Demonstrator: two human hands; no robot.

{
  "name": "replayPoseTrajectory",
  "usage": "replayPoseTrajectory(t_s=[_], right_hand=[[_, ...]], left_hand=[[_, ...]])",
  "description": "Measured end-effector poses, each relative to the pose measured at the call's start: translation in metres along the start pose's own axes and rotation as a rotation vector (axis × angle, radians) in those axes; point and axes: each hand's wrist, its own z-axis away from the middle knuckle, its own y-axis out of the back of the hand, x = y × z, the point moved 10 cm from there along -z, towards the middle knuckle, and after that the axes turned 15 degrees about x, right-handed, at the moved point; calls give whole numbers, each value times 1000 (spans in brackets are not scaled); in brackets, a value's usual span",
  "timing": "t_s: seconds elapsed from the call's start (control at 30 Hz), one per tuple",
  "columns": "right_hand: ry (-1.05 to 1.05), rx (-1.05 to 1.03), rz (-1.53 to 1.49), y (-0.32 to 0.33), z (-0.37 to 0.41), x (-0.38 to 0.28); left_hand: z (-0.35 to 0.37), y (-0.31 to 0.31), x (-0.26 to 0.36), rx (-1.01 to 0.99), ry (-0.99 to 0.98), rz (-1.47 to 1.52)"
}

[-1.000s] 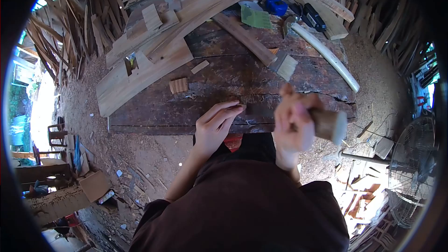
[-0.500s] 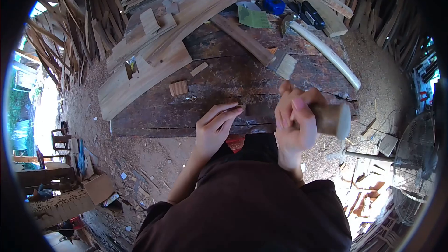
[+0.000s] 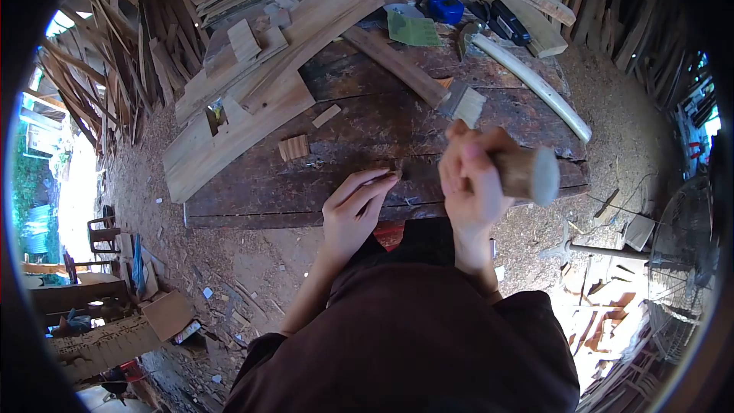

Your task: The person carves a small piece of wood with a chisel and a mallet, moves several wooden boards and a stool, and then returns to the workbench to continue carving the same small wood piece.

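My left hand (image 3: 357,203) rests at the front of the dark wooden table (image 3: 359,118), fingertips pressed together. Whatever small thing they pinch is too small to make out. My right hand (image 3: 474,180) is closed around a thick brown wooden cylinder with a pale round end (image 3: 527,174), raised above the table's right front and blurred. Beyond it lies a flat brush with pale bristles (image 3: 466,103), beside the end of a wooden strip (image 3: 401,67). Left of my left hand are a small striped wood block (image 3: 293,147) and a thin wood offcut (image 3: 326,115).
A hammer (image 3: 531,86) with a pale handle lies along the right side. At the back are a blue tape measure (image 3: 445,9), green paper (image 3: 413,30) and a black-and-blue tool (image 3: 510,23). Planks (image 3: 260,115) cover the left. A fan (image 3: 677,252) stands right.
My right hand has moved a little left and forward with the wooden cylinder. My left hand stays almost in place at the table's front. The view has shifted slightly.
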Motion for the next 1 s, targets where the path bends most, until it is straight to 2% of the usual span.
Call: replayPoseTrajectory(t_s=[0.07, 0.17, 0.2, 0.23, 0.3, 0.33, 0.47, 0.6, 0.7, 0.73, 0.83, 0.87, 1.0], right_hand=[[0, -41, -150, -2, -1, -9], [-19, 3, 9, -6, 0, 17], [-122, 110, -21, 4, -2, 22], [-120, 114, -22, 8, -4, 19], [-31, -39, -182, 3, -8, 0], [-16, -52, -182, -1, -6, -3], [-131, 47, -91, -2, -10, 7], [-51, -43, -104, -6, -7, -5], [-73, -12, -19, -10, -5, 7], [-133, 7, -178, -7, -6, 8], [-78, -33, -139, -8, -4, -6], [2, -65, -90, -7, -3, -11], [-189, 98, -38, -7, -7, 18]], left_hand=[[0, 1, 1, -1, 3, 7], [-2, 3, 0, 4, -13, 10], [-2, 2, 1, -1, -16, 14], [-2, 2, 1, 3, -9, 15], [-3, 3, -1, 10, 1, 10], [-3, 2, -1, 7, 2, 17], [-3, 2, -1, -1, 10, 28], [-2, 2, -2, -8, 19, 13], [-3, 2, -1, -4, 9, 14], [-2, 2, -1, 2, 11, 11], [-3, 1, -2, 3, 6, 12], [-1, 2, -3, 1, 11, 9], [-3, 4, 0, 19, -5, -4]])
